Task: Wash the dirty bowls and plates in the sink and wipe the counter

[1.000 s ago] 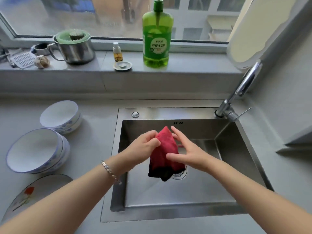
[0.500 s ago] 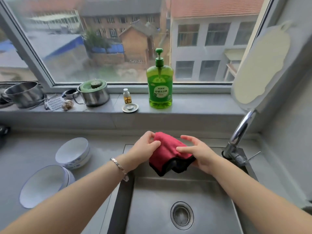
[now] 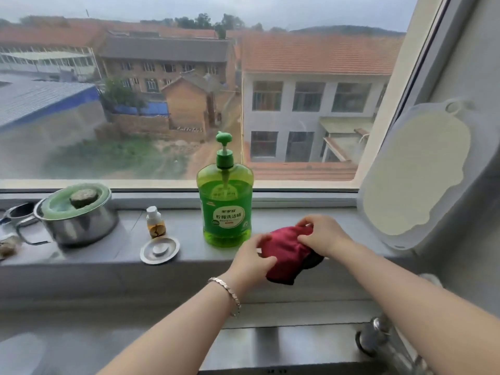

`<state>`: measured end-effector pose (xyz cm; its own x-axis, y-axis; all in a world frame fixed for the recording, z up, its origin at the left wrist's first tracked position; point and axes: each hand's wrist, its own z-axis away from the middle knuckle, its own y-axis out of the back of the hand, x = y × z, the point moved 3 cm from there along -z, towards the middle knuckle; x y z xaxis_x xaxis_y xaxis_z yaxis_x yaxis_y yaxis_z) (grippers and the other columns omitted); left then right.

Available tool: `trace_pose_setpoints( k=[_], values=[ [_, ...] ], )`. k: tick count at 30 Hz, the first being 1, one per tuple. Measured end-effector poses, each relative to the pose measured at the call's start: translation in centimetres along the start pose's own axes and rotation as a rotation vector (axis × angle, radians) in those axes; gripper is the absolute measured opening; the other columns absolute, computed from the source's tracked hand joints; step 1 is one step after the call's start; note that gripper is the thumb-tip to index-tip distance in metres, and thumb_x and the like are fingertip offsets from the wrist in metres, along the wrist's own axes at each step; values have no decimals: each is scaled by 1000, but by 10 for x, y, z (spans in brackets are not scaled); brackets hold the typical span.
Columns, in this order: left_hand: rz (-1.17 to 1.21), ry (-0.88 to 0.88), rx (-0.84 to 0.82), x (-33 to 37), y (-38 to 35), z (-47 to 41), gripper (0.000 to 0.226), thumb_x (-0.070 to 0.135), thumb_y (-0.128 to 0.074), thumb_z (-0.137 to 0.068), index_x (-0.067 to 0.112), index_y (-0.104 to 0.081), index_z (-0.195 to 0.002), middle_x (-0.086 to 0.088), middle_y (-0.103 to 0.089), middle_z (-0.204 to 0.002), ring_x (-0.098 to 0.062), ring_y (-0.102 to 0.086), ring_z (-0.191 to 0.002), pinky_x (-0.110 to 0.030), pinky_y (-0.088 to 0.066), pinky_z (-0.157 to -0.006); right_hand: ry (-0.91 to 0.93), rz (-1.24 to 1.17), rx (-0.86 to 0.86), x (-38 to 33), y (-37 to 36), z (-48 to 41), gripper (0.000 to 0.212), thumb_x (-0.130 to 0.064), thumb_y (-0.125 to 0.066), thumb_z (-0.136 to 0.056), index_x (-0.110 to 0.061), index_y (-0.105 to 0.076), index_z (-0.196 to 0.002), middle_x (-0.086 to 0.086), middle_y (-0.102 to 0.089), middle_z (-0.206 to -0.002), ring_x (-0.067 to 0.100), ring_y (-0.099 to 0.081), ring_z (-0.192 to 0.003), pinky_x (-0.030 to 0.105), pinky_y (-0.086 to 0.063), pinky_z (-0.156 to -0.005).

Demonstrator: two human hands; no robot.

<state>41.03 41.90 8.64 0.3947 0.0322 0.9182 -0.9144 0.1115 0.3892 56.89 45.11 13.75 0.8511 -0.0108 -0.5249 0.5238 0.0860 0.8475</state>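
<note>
Both hands are on the job at the kitchen window. The left hand (image 3: pixel 251 259) and right hand (image 3: pixel 326 234) hold a bunched red cloth (image 3: pixel 284 257) against the grey windowsill (image 3: pixel 189 228), just right of a green dish-soap bottle (image 3: pixel 225 212) and well short of the pale cutting board (image 3: pixel 414 174) leaning at the wall.

The left hand's fingers and thumb curl round the cloth's near-left end. The right hand's fingers hook over its far edge, so each hand is closed on the fabric and neither is free. The cloth sits between the 2 grips, its dark underside spilling over the sill's front lip.

On progress, this view says little. Only the rear rim of the sink (image 3: pixel 270 345) and the base of the tap (image 3: pixel 378 339) show at the bottom, and the bowls and plates are out of frame — a pale smear on the counter (image 3: pixel 81 342) at far left may be 1 of them, but it is too blurred to call.

Judging by a cloth being laid up on the ledge rather than worked over the counter, the job looks to be at a changeover. Either the wiping is finished or it is yet to start — and nothing here confirms that the dishes are clean.
</note>
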Motion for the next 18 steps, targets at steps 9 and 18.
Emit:
trace_pose_setpoints(
  k=[9, 18],
  values=[
    [-764, -235, 14, -42, -20, -55, 41, 22, -52, -88, 17, -47, -129, -9, -23, -148, -26, -26, -135, -29, -28, -107, -70, 488, 114, 24, -46, -56, 23, -22, -55, -89, -19, -53, -111, 5, -51, -118, 25, -49, -111, 31, -39, -86],
    [-1034, -187, -225, -11, -5, -22, 38, 19, -41, -93, 18, -50, -130, -2, -43, -144, -24, -42, -128, -32, -37, -102, -74, 566, -399, -3, -50, -21, 35, -12, -51, -90, -9, -51, -125, 12, -47, -133, 31, -48, -121, 37, -42, -98]
  ],
)
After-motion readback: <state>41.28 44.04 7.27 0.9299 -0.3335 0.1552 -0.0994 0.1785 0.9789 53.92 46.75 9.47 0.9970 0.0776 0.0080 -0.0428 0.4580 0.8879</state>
